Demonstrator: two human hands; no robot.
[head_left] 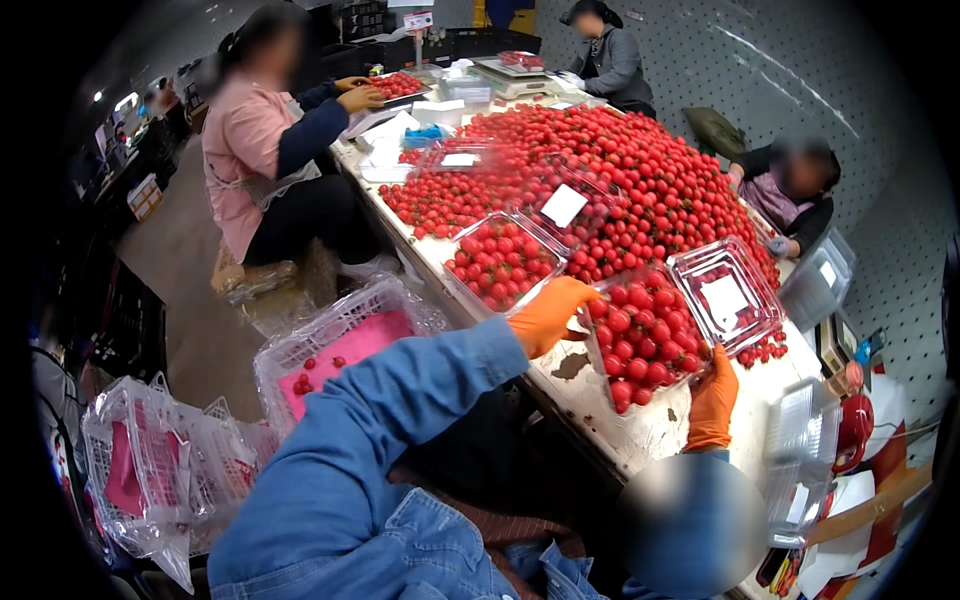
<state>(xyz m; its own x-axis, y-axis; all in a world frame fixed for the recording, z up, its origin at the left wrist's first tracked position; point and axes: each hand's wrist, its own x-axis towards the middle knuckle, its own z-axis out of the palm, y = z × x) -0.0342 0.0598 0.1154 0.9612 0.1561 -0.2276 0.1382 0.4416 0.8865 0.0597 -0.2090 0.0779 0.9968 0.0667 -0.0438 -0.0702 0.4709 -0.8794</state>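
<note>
Between my two orange-gloved hands is a clear plastic clamshell [601,372] filled with cherry tomatoes [640,345], its lid [725,292] folded back to the far right. My left hand [552,318] grips its left edge, the fingertips partly hidden at the rim. At the right side, my right hand [714,400] closes round the edge, with some fingers out of sight beneath. Just beyond my left hand, a second filled clamshell [500,262] rests on the table, its labelled lid [572,210] raised against the tomato heap [640,170].
The white table [575,400] has a worn surface. Stacked empty clamshells [800,440] stand at the right. Lined crates [335,340] sit on the left, one holding a few tomatoes. Co-workers [255,150] are around the table, with a scale [515,80] at the far end.
</note>
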